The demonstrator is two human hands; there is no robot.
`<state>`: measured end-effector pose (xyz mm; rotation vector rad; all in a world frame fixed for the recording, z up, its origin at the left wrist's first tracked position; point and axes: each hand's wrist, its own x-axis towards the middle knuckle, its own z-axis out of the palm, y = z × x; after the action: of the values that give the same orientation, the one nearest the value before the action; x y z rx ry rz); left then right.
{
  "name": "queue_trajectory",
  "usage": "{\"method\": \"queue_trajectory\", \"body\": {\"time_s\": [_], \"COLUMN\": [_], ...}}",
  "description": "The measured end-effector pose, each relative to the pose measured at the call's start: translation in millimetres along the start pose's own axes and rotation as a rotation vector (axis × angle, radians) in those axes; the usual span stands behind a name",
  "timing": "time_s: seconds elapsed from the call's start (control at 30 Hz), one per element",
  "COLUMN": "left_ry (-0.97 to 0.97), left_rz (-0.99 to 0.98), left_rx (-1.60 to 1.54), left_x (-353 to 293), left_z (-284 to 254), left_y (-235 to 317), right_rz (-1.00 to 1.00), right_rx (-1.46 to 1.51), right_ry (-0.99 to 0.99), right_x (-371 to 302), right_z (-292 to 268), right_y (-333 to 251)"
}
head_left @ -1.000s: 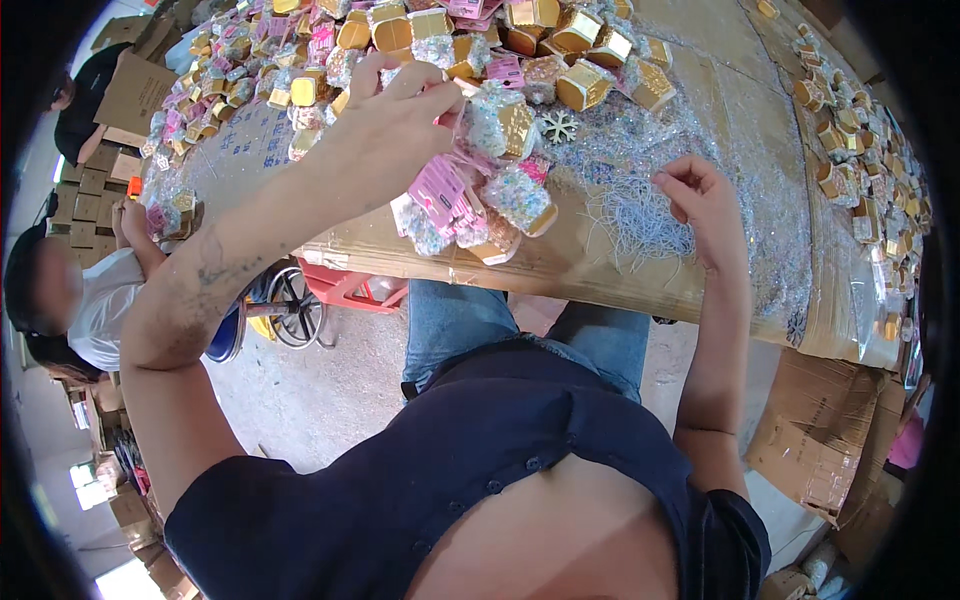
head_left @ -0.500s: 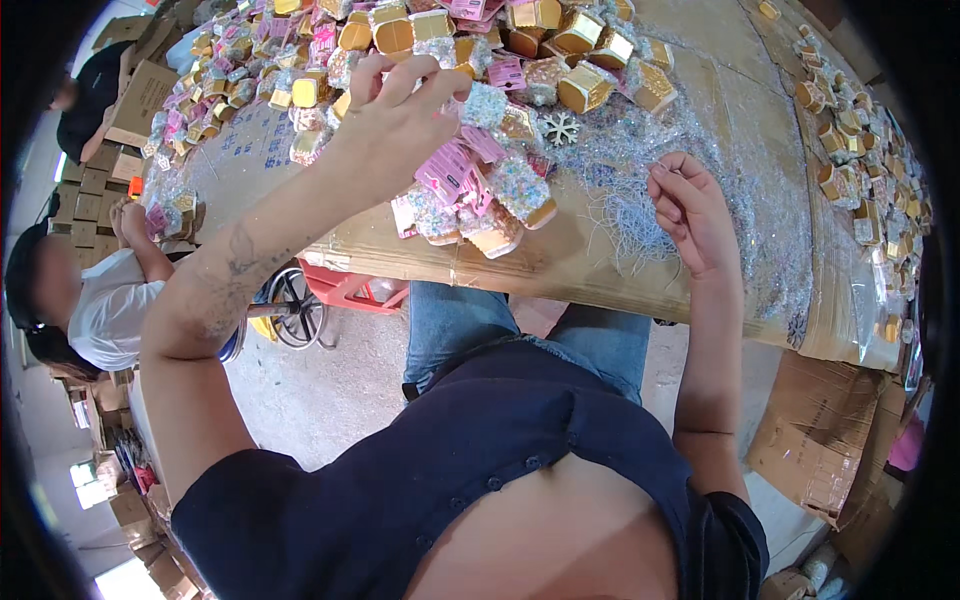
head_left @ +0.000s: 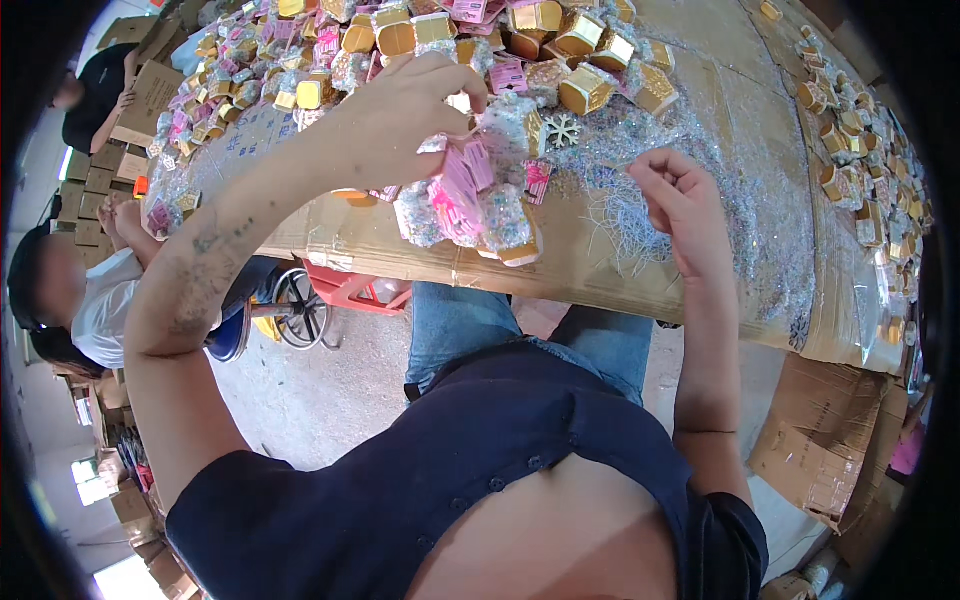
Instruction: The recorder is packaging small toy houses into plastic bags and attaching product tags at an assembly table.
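My left hand [head_left: 415, 115] reaches over a bunch of glittery ornaments [head_left: 510, 230] near the table's front edge, its fingers curled down at the top of the bunch. Pink tags [head_left: 460, 190] hang among these ornaments and look slightly smeared by motion. The exact grip is partly hidden by the hand. My right hand [head_left: 685, 205] is held above the table to the right, thumb and fingers pinched together; whatever is between them is too small to make out. Below it lies a tangle of pale thread [head_left: 630, 225]. A white snowflake [head_left: 563, 130] lies between the hands.
A heap of gold-based glittery ornaments [head_left: 585, 90] covers the far side of the cardboard-covered table [head_left: 560, 270]. More ornaments [head_left: 855, 140] lie along the right. At the left sits a person in a white shirt [head_left: 110, 310]; a red plastic stool [head_left: 355, 287] stands under the table.
My left hand has come down and right from the heap onto the near bunch, whose ornaments and tags have shifted. My right hand has moved slightly left, still pinched.
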<state>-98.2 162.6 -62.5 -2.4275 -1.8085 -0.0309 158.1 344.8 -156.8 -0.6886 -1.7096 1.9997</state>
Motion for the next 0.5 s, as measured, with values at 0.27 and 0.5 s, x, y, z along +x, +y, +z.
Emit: {"method": "queue_trajectory", "body": {"time_s": [0.27,0.5], "left_ry": [-0.027,0.024], "left_rz": [-0.01,-0.096], "left_rx": [-0.532,-0.345], "left_x": [14,19], "left_z": [7,15], "left_y": [10,30], "right_rz": [-0.378,-0.329], "right_rx": [-0.371,-0.507], "right_ry": [0.164,0.098], "right_x": [-18,-19], "right_z": [33,26], "right_y": [-36,-46]}}
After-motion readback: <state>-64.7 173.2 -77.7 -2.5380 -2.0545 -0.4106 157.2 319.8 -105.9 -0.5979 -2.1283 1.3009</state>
